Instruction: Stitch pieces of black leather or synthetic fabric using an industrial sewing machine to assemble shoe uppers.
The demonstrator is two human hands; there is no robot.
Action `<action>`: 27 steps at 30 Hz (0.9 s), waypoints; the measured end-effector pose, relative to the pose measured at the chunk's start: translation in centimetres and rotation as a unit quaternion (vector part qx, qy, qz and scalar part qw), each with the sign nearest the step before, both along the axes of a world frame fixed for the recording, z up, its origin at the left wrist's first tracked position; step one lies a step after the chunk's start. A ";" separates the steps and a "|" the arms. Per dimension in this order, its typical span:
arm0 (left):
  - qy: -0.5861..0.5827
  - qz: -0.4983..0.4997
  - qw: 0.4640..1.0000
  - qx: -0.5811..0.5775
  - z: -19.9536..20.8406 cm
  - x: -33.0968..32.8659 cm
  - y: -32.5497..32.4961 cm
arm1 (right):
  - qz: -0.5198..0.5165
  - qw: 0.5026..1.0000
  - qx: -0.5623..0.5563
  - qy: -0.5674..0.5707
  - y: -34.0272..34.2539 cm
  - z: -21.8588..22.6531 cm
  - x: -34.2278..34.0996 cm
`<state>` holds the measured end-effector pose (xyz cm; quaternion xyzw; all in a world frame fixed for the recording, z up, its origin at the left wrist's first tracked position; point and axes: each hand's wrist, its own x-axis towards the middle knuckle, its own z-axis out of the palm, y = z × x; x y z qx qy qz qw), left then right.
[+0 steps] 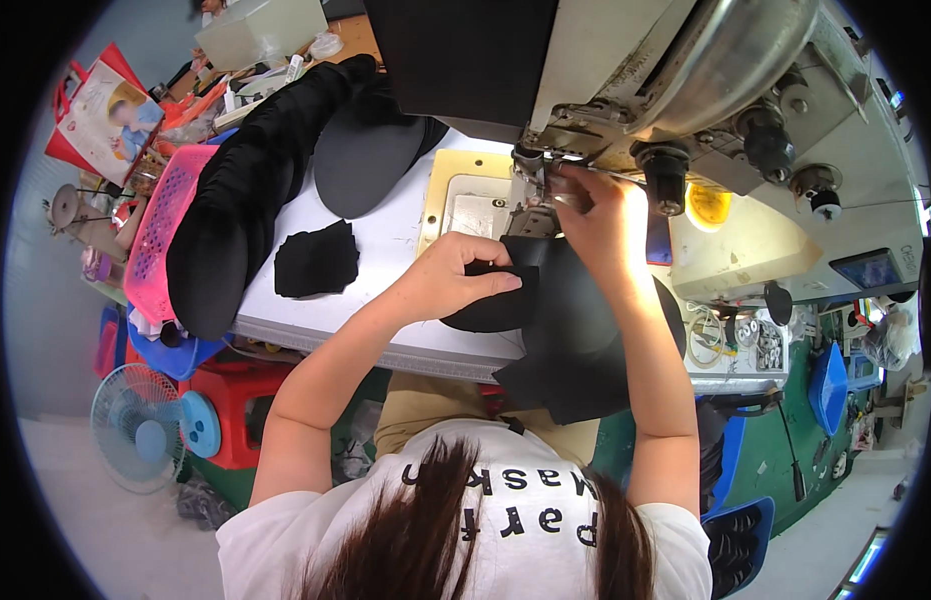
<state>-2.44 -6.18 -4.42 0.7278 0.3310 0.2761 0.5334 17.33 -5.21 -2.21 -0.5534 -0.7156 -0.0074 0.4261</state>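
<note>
My left hand [460,278] pinches the edge of a black fabric piece [482,313] between thumb and fingers, just in front of the sewing machine's [545,190] needle area. A larger smooth black sheet [577,325] lies beside it and hangs over the table edge toward my lap. Up at the needle and presser foot, my right hand [597,215] is closed, fingertips drawn together. Whatever those fingertips hold is too small or hidden to make out. A ragged-edged black fabric scrap [315,260] rests on the white table [395,225], left of my left forearm.
A long row of overlapping black rounded pieces [225,230] runs along the table's left, beside more dark pieces [365,160]. Farther left stand a pink basket [170,220], a fan [145,430] and a red stool [225,405]. Bobbins and small parts [755,335] sit right.
</note>
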 end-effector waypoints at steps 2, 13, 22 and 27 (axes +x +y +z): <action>-0.007 0.001 1.000 -0.016 0.1 -0.3 0.0 | -0.033 0.999 -0.010 -0.012 0.1 -0.7 1.3; -0.017 -0.015 0.997 -0.075 0.4 -0.4 -0.1 | 0.221 0.913 -0.230 0.253 -6.3 -0.1 1.1; -0.011 -0.032 0.998 -0.058 0.7 -0.4 -0.5 | 0.242 0.923 -0.239 0.182 -5.1 -0.5 0.7; 0.010 -0.040 0.999 -0.028 1.2 0.4 -0.6 | 0.106 0.987 -0.019 0.118 -5.6 -2.0 1.9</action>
